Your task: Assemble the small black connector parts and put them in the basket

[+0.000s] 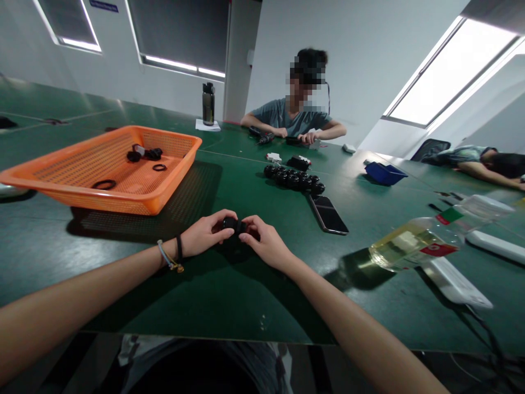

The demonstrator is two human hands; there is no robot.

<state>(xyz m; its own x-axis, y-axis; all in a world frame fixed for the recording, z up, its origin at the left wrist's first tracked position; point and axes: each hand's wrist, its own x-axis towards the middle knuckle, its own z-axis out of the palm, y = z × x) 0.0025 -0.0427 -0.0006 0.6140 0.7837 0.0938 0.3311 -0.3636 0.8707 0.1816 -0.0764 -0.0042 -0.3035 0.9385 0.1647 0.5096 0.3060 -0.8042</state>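
Just above the green table (180,295), near its front middle, my left hand (207,232) grips a small black part (234,224) between thumb and fingers. My right hand (262,241) pinches the other end of the same part, so the two hands nearly meet around it. Its exact shape is partly covered by my fingertips. Beyond my hands lies a row of round black parts (292,178). To the left, an orange basket (164,189) holds black rings and a few black pieces.
A phone (328,213), a bottle of yellowish liquid (414,243) and a white power strip (457,282) lie to the right. Further back are a blue tray (385,173) and a dark bottle (208,104). One person works opposite; another leans on the table at far right.
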